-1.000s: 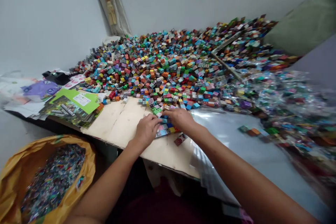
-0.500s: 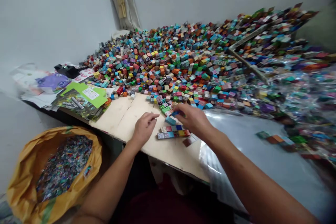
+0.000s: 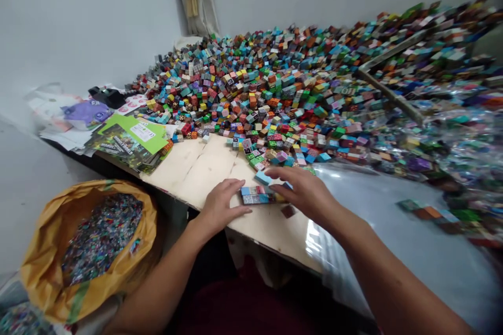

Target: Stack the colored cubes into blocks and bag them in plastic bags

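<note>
Two short rows of small printed cube blocks (image 3: 257,197) lie side by side on the pale wooden board, close against each other. At their left end is my left hand (image 3: 220,204), thumb and fingers apart, the fingertips close to the blocks. Over the right end reaches my right hand (image 3: 304,188), its fingers apart and hiding part of the rows. A loose light-blue block (image 3: 262,177) lies just behind the rows, near my right fingertips. In front of my right hand rests a dark reddish-brown block (image 3: 288,211).
A large heap of colourful blocks (image 3: 251,89) covers the back, with a metal bar (image 3: 393,94) across its right. Clear plastic sheeting (image 3: 365,220) lies at right. Printed cards (image 3: 121,141) are at left; an open yellow sack (image 3: 43,251) of small shiny pieces stands below.
My right hand has come down to the rows, and the blue block is no longer seen between its fingers. My left thumb has spread away from the fingers. The rows now lie closer together.
</note>
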Available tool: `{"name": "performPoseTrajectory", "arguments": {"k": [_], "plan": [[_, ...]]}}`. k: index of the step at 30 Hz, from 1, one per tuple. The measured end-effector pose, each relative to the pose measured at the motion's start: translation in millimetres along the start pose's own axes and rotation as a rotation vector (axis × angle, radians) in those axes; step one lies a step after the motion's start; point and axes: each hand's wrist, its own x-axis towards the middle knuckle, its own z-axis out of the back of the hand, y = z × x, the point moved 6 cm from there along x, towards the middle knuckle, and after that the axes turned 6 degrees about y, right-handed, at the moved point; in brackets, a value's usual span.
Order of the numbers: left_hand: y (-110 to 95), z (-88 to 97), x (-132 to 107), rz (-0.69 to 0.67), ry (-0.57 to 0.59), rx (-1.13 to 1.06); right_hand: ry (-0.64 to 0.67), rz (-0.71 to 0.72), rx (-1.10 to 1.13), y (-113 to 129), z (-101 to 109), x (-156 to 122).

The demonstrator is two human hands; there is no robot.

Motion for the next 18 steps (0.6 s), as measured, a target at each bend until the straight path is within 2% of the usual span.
{"name": "performPoseTrajectory", "arguments": {"k": [4, 7, 12, 14, 16, 18], "plan": [[-5.5, -10.2, 0.7, -0.062, 0.002, 0.112, 0.097, -0.062, -0.08, -16.9, -2.8, -25.7], [-14.3, -15.9, 0.2, -0.083, -0.012, 0.194, 0.104, -0.11, -0.074, -19.6, -11.5, -36.4], [-19.3, -21.1, 5.6, 0.033, -0.036, 0.424, 0.097, -0.154, -0.021, -19.2, -21.3, -33.7], [-17.6, -20.1, 6.3, 0.035, -0.057, 0.461, 0.073, -0.148, -0.009, -19.9, -20.6, -30.0], [-20.0, -17.8, 2.6, -0.022, -0.091, 0.472, 0.051, -0.173, -0.004, -19.5, -16.0, -30.2], [-28.7, -17.8, -1.9, -0.152, -0.124, 0.454, 0.076, -0.235, -0.016, -14.9, -10.3, -35.1]]}}
